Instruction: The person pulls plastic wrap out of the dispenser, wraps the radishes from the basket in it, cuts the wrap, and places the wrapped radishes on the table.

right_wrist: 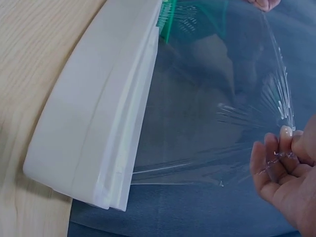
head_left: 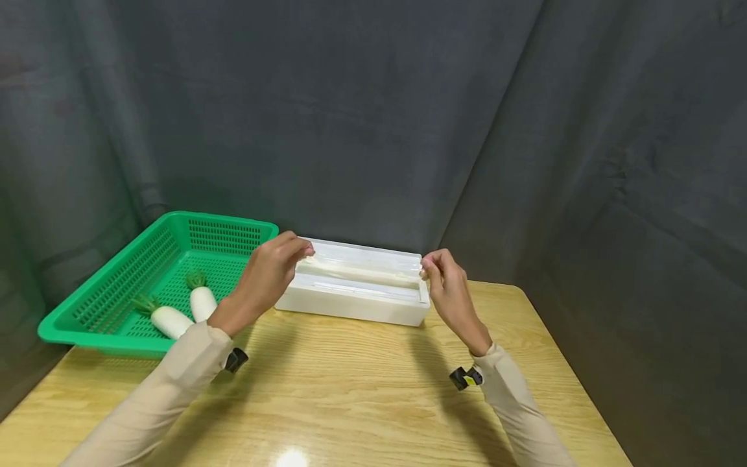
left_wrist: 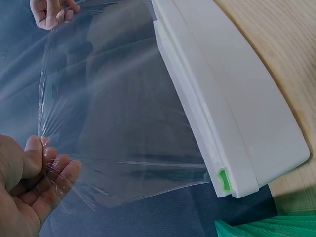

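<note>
- Plastic film (left_wrist: pixel 133 108), clear and glinting, stretched out from the long edge of a white box (head_left: pixel 350 310), creases fanning in at the gripped corners.
- Pinching one corner with the left hand (head_left: pixel 265 272), thumb against fingers, up by the box's left end.
- Pinching the opposite corner with the right hand (head_left: pixel 452 292), just beside the right end.
- Beneath the film, that long box, resting on the wooden table (head_left: pixel 350 389); at one end, a small green tab (left_wrist: pixel 224 180).
- Over to the left, a green basket (head_left: pixel 87 339) with slotted walls.
- Inside it, two white radishes (head_left: pixel 170 321), leafy-topped, partly hidden by the left forearm.
- Behind everything, dark grey curtain (head_left: pixel 350 130), softly folded.
</note>
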Motion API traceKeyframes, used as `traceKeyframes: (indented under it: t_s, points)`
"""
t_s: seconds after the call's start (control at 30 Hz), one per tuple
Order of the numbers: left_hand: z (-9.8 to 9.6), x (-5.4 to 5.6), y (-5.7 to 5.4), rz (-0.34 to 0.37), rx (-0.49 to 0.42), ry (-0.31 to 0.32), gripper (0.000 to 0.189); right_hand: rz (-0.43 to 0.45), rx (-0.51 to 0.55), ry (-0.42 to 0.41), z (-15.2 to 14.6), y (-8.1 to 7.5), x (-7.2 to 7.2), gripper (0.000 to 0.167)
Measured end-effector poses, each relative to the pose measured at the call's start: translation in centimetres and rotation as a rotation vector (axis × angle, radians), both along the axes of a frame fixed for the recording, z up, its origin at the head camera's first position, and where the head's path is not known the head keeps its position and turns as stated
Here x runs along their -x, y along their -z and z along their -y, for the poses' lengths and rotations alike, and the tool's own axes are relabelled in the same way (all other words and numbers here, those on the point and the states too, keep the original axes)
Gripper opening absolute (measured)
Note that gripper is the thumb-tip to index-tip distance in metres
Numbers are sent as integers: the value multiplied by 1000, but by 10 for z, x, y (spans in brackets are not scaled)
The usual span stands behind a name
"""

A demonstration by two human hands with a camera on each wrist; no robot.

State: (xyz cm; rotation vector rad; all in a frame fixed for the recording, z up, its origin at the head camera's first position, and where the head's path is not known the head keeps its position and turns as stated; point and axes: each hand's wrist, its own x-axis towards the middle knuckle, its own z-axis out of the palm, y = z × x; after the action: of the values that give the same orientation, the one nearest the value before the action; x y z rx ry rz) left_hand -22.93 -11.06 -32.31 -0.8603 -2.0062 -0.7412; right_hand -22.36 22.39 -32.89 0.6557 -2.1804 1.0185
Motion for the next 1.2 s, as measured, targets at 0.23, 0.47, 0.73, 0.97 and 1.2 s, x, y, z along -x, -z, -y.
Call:
traceKeyframes:
  t_s: [0.23, 0.47, 0.73, 0.97, 1.2]
  points:
    - [0, -1, -3, -7, -6, 13, 8, 14, 11, -9, -3, -5, -3, 6]
    - [-3, -3, -7, -14, -6, 22, 12, -1, -1, 2, -7, -9, -7, 4]
    - [-5, -4, -14, -39, -21, 37, 13, -40, -11, 9, -10, -17, -11, 10]
    - [-2, -7, -19, -44, -27, 35, 9, -70, -8, -5, -7, -22, -11, 12]
    - [0, -11, -23, -54, -28, 29, 12, -60, -4, 6, -5, -26, -16, 12]
